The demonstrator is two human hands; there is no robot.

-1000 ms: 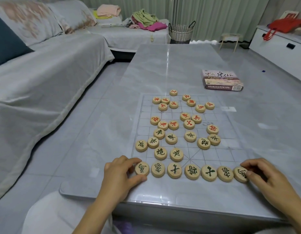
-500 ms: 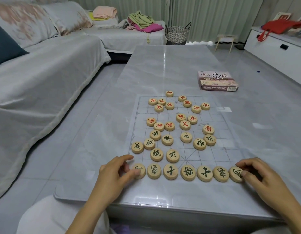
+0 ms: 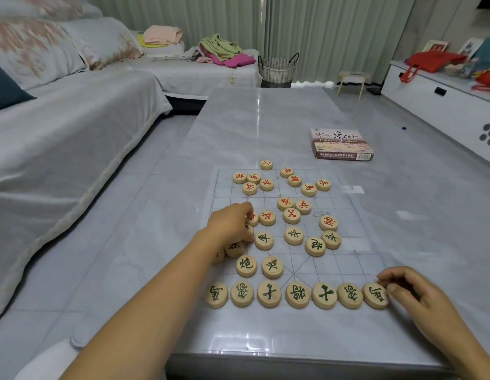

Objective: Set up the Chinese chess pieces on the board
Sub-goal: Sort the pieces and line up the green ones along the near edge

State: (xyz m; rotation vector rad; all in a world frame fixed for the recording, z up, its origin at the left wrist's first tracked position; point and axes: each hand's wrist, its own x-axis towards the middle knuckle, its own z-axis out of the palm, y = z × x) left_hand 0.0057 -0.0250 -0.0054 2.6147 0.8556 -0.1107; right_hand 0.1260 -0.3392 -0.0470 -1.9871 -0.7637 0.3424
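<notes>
**Setting up Chinese chess at a living-room table.** A person's left hand [image 3: 232,224] reaches over the left side of the board [image 3: 345,263]. Its fingers and thumb are curled round a half-hidden piece [image 3: 249,229] among the loose ones near the middle.

The right hand [image 3: 411,293] rests at the board's near right corner, curled fingertips and thumb pinching the end piece [image 3: 375,296] of the near row [image 3: 297,295] — seven dark-lettered discs standing edge to edge along the line closest to the person.

Beyond the row, other dark-lettered pieces [image 3: 246,266] lie scattered over the near half, two of them partly under the left wrist. Red-lettered pieces [image 3: 294,181] are strewn unevenly across the middle and far half, with one stray red piece [image 3: 266,165] just off the far edge of the grid.

The board is a clear gridded sheet laid flat on a grey marble-look table [image 3: 265,124]. The chess box [image 3: 341,145] sits on the table beyond the board's far right corner, well apart from the pieces. A cloth-covered sofa [image 3: 73,138] runs along the left — folded clothes [image 3: 224,49] piled at its far end.
</notes>
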